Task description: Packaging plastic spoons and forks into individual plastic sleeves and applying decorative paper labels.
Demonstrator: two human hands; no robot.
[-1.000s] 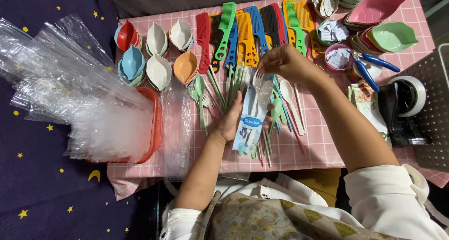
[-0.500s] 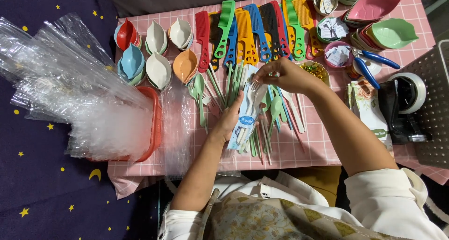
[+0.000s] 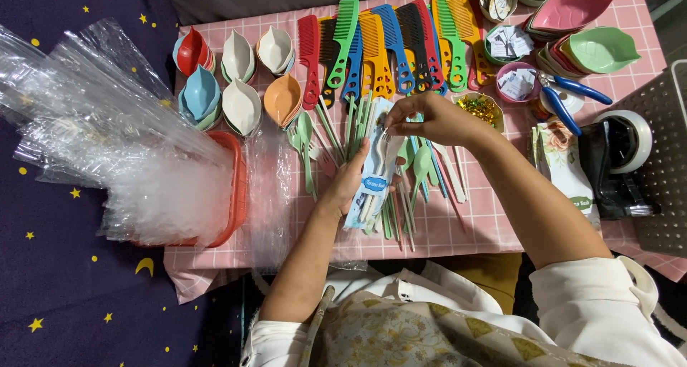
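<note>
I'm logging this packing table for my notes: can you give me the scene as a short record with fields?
surface: pink checked tablecloth
left hand: holds a clear packet with a blue label
right hand: pinches the packet's top end
back row: coloured combs
left side: leaf-shaped dishes, red basket of clear bags
right side: blue-handled pliers, tape dispenser
</note>
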